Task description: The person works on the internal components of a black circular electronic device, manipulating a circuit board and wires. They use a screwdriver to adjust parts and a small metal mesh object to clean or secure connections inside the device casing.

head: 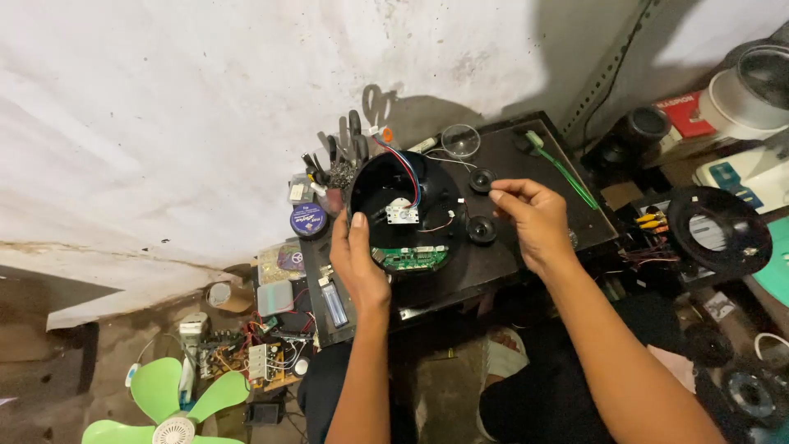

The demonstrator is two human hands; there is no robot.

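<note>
The black round housing (403, 215) stands tilted on the dark counter (526, 164), its open side toward the camera; inside show a small white board with red and blue wires and, at the lower rim, a green circuit board (408, 258). The left hand (359, 259) has its grip on the lower left rim of the housing, thumb lying up along the edge, fingers behind and hidden; so it is closed on the housing. The right hand (534, 218) is to the right of the housing, apart from it; thumb and forefinger are pinched together near the upper small speaker (482, 179), and I cannot tell if something thin is between them. A second small speaker (482, 229) lies just under that hand's fingers, between hand and housing; so the right hand is the nearer one to both speakers; the left is nearer to the boards.
</note>
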